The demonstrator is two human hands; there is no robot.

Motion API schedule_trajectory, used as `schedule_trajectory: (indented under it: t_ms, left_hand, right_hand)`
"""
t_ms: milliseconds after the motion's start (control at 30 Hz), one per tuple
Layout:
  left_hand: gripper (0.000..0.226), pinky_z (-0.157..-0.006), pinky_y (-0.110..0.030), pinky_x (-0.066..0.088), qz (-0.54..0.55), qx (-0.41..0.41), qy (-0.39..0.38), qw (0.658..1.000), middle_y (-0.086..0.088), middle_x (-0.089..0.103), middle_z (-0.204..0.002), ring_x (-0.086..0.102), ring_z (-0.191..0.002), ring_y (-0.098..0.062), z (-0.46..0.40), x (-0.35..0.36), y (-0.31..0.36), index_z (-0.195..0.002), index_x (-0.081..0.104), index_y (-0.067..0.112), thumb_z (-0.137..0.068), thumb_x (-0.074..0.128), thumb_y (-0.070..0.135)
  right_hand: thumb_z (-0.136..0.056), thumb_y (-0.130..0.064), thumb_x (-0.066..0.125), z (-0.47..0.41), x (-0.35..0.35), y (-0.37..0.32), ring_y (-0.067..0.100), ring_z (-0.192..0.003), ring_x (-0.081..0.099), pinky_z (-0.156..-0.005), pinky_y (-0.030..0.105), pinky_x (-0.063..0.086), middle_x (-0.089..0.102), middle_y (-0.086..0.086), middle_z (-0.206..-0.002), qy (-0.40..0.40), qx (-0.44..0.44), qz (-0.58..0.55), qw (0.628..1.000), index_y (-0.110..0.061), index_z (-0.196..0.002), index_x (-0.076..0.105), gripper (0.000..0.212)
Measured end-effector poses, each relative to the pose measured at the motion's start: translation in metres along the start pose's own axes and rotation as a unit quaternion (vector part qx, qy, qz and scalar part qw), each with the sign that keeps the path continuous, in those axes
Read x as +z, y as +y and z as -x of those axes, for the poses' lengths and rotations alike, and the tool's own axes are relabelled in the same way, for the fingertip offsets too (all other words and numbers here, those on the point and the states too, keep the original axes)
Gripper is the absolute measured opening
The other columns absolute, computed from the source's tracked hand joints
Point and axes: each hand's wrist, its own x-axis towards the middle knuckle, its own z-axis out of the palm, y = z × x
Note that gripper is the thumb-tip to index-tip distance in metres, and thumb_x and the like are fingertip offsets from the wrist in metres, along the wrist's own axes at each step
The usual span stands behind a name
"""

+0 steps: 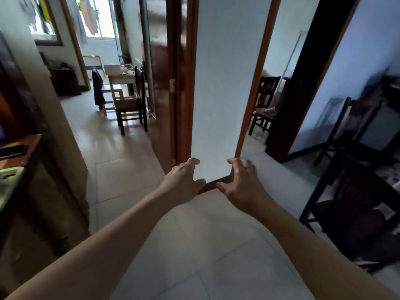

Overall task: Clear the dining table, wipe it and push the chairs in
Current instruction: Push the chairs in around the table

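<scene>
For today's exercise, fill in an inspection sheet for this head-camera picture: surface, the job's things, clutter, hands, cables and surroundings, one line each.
Surface: pale tiled floor; no dining table top clearly in view.
Job's things: dark wooden chair with slatted back stands in the left room beside a light wooden table; another dark wooden chair shows through the right doorway.
Clutter: blurred small items on the light table; dark garment hangs near it.
Hands: left hand and right hand reach forward, fingers loosely spread, holding nothing.
Cables: nothing seen.
Surroundings: white wall section between brown wooden door frames; blurred dark furniture at right.
</scene>
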Motion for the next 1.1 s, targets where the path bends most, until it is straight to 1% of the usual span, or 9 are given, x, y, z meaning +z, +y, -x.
schedule_trajectory:
  t_ms: [133,300,400,500,700,767,800,867,1100]
  left_hand:
    - [0.055,-0.095,-0.032,0.038,0.004,0.041,-0.037,0.998,-0.003,0.048,-0.14,0.045,-0.126,-0.023,-0.031,0.04,0.054,-0.139,0.034,0.022,-0.09,0.056,0.031]
    - [0.053,-0.1,-0.038,0.04,0.019,0.087,-0.082,0.993,-0.003,0.05,-0.137,0.046,-0.125,-0.022,-0.068,0.082,0.108,-0.138,0.036,0.02,-0.09,0.057,0.031]
    - [0.056,-0.101,-0.037,0.039,0.007,0.12,-0.108,0.987,-0.002,0.046,-0.141,0.044,-0.127,-0.023,-0.099,0.107,0.135,-0.14,0.033,0.021,-0.09,0.055,0.034]
    - [0.057,-0.099,-0.037,0.041,0.008,0.15,-0.137,0.979,-0.002,0.046,-0.142,0.048,-0.124,-0.023,-0.136,0.131,0.158,-0.14,0.032,0.021,-0.09,0.054,0.035]
    - [0.06,-0.092,-0.025,0.036,0.03,0.215,-0.205,0.954,-0.003,0.042,-0.143,0.043,-0.127,-0.019,-0.219,0.171,0.2,-0.144,0.028,0.021,-0.091,0.056,0.032]
    - [0.062,-0.099,-0.028,0.037,0.027,0.24,-0.226,0.944,-0.004,0.042,-0.143,0.041,-0.129,-0.019,-0.248,0.187,0.22,-0.144,0.028,0.02,-0.091,0.057,0.032]
    - [0.062,-0.103,-0.032,0.038,0.023,0.247,-0.222,0.943,-0.004,0.042,-0.143,0.041,-0.129,-0.02,-0.253,0.19,0.225,-0.144,0.029,0.021,-0.09,0.058,0.032]
    - [0.062,-0.105,-0.038,0.039,0.02,0.266,-0.231,0.936,-0.004,0.043,-0.143,0.042,-0.129,-0.02,-0.273,0.208,0.246,-0.143,0.029,0.022,-0.09,0.059,0.032]
    - [0.061,-0.1,-0.032,0.037,0.015,0.325,-0.292,0.9,-0.001,0.042,-0.142,0.043,-0.127,-0.017,-0.322,0.277,0.316,-0.143,0.028,0.023,-0.091,0.058,0.033]
  right_hand:
    - [-0.088,-0.034,0.062,0.0,-0.037,0.056,0.02,-0.135,0.021,-0.109,0.031,0.024,0.025,0.004,-0.146,0.016,0.044,0.006,0.999,-0.018,-0.144,0.026,0.069]
    - [-0.087,-0.035,0.062,-0.008,-0.072,0.115,0.02,-0.136,0.019,-0.11,0.032,0.023,0.024,0.004,-0.146,0.048,0.096,0.012,0.994,-0.017,-0.145,0.025,0.071]
    - [-0.088,-0.034,0.062,-0.02,-0.087,0.148,0.02,-0.136,0.019,-0.109,0.032,0.023,0.023,0.005,-0.147,0.063,0.134,0.025,0.989,-0.016,-0.145,0.025,0.07]
    - [-0.088,-0.035,0.061,-0.037,-0.098,0.179,0.023,-0.135,0.02,-0.108,0.033,0.025,0.023,0.008,-0.147,0.078,0.173,0.042,0.981,-0.015,-0.145,0.024,0.071]
    - [-0.087,-0.036,0.062,-0.077,-0.127,0.235,0.026,-0.134,0.021,-0.109,0.032,0.023,0.025,0.01,-0.145,0.122,0.26,0.075,0.955,-0.013,-0.144,0.025,0.072]
    - [-0.087,-0.035,0.062,-0.087,-0.14,0.253,0.026,-0.133,0.021,-0.109,0.031,0.023,0.025,0.009,-0.144,0.142,0.29,0.074,0.943,-0.014,-0.144,0.025,0.07]
    - [-0.087,-0.034,0.063,-0.088,-0.143,0.256,0.025,-0.132,0.022,-0.108,0.031,0.023,0.025,0.008,-0.143,0.148,0.297,0.075,0.94,-0.014,-0.143,0.027,0.069]
    - [-0.087,-0.033,0.063,-0.092,-0.152,0.274,0.025,-0.131,0.023,-0.107,0.031,0.024,0.026,0.008,-0.141,0.166,0.327,0.075,0.928,-0.014,-0.141,0.029,0.066]
    - [-0.086,-0.034,0.062,-0.1,-0.183,0.355,0.025,-0.136,0.019,-0.11,0.035,0.025,0.024,0.007,-0.146,0.2,0.405,0.073,0.889,-0.017,-0.144,0.024,0.071]
